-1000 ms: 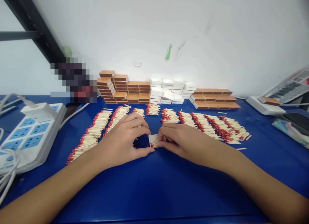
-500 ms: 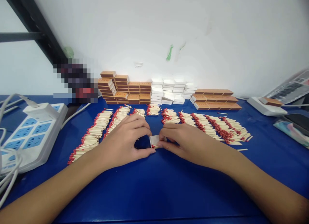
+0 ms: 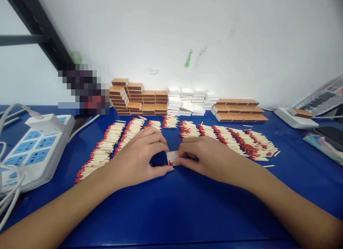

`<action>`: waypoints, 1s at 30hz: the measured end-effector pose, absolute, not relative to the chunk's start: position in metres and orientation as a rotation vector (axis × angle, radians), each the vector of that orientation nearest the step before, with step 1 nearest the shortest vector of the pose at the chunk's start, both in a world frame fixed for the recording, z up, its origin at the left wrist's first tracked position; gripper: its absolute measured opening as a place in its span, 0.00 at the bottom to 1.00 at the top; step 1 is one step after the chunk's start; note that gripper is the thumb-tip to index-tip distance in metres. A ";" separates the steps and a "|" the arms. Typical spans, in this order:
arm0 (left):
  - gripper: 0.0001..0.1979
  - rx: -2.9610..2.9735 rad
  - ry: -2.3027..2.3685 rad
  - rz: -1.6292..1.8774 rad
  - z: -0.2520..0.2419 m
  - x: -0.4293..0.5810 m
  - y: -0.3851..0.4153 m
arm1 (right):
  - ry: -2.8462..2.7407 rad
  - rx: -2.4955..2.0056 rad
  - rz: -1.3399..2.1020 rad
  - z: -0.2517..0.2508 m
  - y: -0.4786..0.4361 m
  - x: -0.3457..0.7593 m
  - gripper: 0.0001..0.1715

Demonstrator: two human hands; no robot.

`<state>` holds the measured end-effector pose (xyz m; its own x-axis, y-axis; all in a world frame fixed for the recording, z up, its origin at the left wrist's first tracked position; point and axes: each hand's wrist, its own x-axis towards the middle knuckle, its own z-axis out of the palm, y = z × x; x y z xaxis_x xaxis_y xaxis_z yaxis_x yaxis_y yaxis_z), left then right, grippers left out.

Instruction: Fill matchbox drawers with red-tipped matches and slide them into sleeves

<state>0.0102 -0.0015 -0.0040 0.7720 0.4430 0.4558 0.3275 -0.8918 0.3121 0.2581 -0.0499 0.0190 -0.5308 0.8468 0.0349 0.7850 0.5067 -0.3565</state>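
Observation:
A small white matchbox tray [image 3: 173, 155] lies on the blue table between my hands. Red-headed matches [image 3: 171, 163] show along its near side, heads to the left. My left hand [image 3: 144, 152] curves around the tray's left end, thumb at the near corner and fingertips at the far one. My right hand [image 3: 199, 154] is closed over the tray's right end, its thumb and fingers pinched at the matches. Those fingers hide the right part of the tray and the far ends of the matches.
Rows of loose matches [image 3: 104, 145] fan out behind and beside my hands. Against the wall stand stacked brown matchboxes [image 3: 148, 99], white trays [image 3: 187, 99] and long brown packs [image 3: 241, 111]. A power strip [image 3: 40, 149] with cables is at left, a phone [image 3: 331, 136] at right.
My right hand has shifted very slightly to the right, and more of the tray's inside and the red match heads shows. My left hand stays at the tray's left end.

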 end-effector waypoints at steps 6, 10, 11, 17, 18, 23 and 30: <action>0.09 2.748 0.619 0.782 -0.005 0.009 -0.001 | -2.364 -1.461 0.357 0.022 -0.034 0.280 0.12; 0.09 2.754 0.629 0.775 -0.005 0.010 0.000 | -2.322 -1.541 0.402 0.023 -0.021 0.296 0.19; 0.09 2.753 0.632 0.773 -0.005 0.010 0.000 | -2.337 -1.553 0.422 0.022 -0.020 0.299 0.20; 0.11 2.761 0.641 0.769 -0.005 0.009 0.000 | -2.418 -1.685 0.551 0.025 -0.024 0.303 0.30; 0.11 2.757 0.639 0.767 -0.005 0.009 0.000 | -2.436 -1.681 0.659 0.027 -0.027 0.301 0.31; 0.17 2.728 0.645 0.727 -0.004 0.011 -0.005 | -2.409 -1.441 1.124 0.041 -0.039 0.292 0.27; 0.17 2.748 0.719 0.691 -0.009 0.014 -0.006 | -2.392 -1.529 0.660 0.035 -0.038 0.290 0.21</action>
